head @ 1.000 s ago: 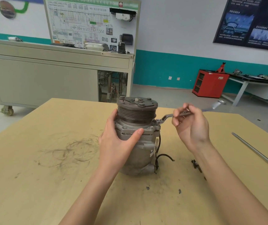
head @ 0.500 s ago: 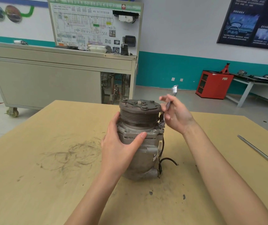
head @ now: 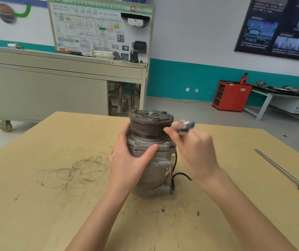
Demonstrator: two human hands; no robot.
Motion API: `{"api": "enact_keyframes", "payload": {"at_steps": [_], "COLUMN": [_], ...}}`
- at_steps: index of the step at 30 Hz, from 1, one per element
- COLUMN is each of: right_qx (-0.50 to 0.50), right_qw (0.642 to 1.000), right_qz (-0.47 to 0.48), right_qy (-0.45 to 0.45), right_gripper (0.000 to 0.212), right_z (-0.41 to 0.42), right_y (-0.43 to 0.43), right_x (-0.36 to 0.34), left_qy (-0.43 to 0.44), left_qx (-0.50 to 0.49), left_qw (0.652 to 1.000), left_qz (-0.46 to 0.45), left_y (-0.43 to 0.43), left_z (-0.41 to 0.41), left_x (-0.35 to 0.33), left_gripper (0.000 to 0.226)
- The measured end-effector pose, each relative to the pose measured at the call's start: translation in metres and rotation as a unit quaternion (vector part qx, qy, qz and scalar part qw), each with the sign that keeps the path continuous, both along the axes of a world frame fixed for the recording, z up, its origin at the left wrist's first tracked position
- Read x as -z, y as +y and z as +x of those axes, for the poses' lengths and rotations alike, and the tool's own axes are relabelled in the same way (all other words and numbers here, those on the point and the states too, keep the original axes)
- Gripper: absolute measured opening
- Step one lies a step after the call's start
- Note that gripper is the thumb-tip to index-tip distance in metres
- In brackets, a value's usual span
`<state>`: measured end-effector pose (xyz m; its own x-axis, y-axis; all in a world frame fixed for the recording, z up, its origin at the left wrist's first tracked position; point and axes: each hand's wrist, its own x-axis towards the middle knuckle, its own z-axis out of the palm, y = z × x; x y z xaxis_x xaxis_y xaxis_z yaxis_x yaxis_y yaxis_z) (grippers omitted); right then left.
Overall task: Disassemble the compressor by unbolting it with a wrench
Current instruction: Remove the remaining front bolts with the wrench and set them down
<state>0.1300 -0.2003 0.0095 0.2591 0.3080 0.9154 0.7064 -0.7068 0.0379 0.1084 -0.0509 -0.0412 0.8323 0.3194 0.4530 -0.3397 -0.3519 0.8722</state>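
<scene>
Tan wood makes up the surface point(head: 36, 205), scuffed with dark rings to the left and a few dark specks nearest the viewer. At its middle the compressor point(head: 156, 171) stands upright, pulley point(head: 148, 127) on top. A black wire point(head: 181, 175) loops out at its lower right.

The left hand point(head: 127, 163) grips the housing from the left. Its thumb lies across the front flange and its fingers point(head: 125, 129) wrap round toward the pulley's edge.

The right hand point(head: 195, 153) is raised just right of the pulley, fingers curled round a wrench point(head: 185, 126). The wrench's blurred end sticks up above the knuckles. Whether its other end touches the flange bolt point(head: 166, 143) cannot be told.

Well to the right lies a screwdriver point(head: 279, 169) with a red handle.

Beyond the surface's far edge stands a grey cabinet point(head: 45, 91) on casters. It carries a wiring-diagram board point(head: 99, 28). Farther right are a red cabinet point(head: 231, 96) and a dark poster point(head: 279, 26).
</scene>
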Motion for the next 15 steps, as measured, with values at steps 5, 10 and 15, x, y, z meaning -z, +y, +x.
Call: {"api": "enact_keyframes", "payload": {"at_steps": [5,10,15], "right_qx": [-0.021,-0.072,-0.027], "right_qw": [0.997,0.991,0.996], "right_qz": [0.068,0.111,0.055], "right_qy": [-0.023,-0.021,-0.070], "right_gripper": [0.057,0.057,0.052], "right_z": [-0.001,-0.007,-0.014], "right_y": [-0.002,-0.010,-0.001], "right_x": [0.012,0.007,0.017], "left_qy": [0.000,-0.001,-0.003], "left_qx": [0.001,-0.004,0.000], "left_qw": [1.000,1.000,1.000], "left_qz": [0.002,0.000,0.002], "left_y": [0.000,-0.001,0.000], "left_z": [0.000,0.001,0.000], "left_x": [0.000,0.001,0.001], "left_gripper": [0.095,0.096,0.095]}}
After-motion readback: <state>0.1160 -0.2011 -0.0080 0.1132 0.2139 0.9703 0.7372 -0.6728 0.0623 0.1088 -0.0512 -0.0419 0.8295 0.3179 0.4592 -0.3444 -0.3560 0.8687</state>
